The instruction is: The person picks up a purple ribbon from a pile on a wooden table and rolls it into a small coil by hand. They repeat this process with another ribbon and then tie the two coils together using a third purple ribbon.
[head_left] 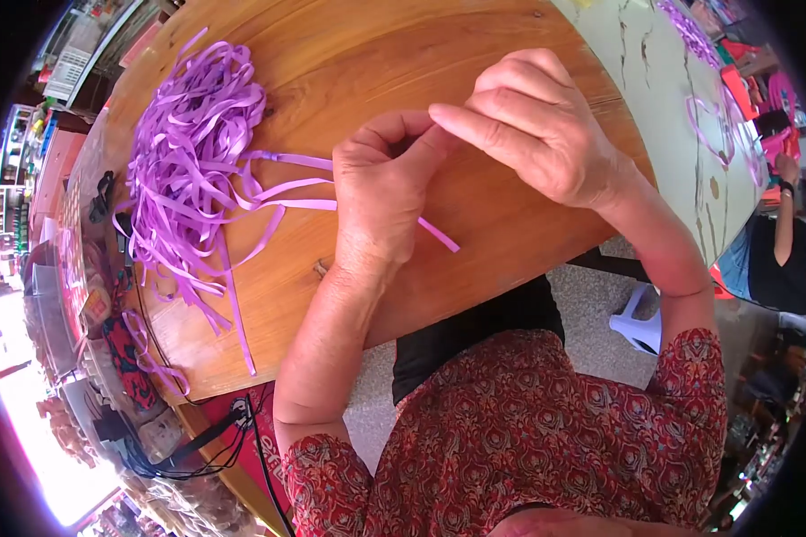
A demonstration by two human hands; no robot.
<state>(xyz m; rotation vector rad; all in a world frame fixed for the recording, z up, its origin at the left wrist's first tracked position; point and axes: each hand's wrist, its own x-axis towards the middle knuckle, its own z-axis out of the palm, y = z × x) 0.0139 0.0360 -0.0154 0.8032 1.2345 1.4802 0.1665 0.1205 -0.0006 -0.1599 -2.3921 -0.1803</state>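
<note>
My left hand (381,183) is closed over several strands of purple ribbon (306,204), which enter it from the left. A short ribbon end pokes out below the hand on its right side. My right hand (542,130) is closed in a pinch, its index finger meeting the left thumb and fingertips. Whatever lies between the touching fingertips is hidden or too small to make out. A tangled heap of purple ribbon (192,148) lies on the wooden table (349,54) to the left, with loose tails trailing toward the near edge.
At the right, a pale marble-patterned tabletop (658,116) adjoins the wood and carries more purple ribbon (690,31). Another person's arm (784,215) shows past it. Black cables (228,443) hang below the table's left corner. A white plastic object (638,324) lies on the floor.
</note>
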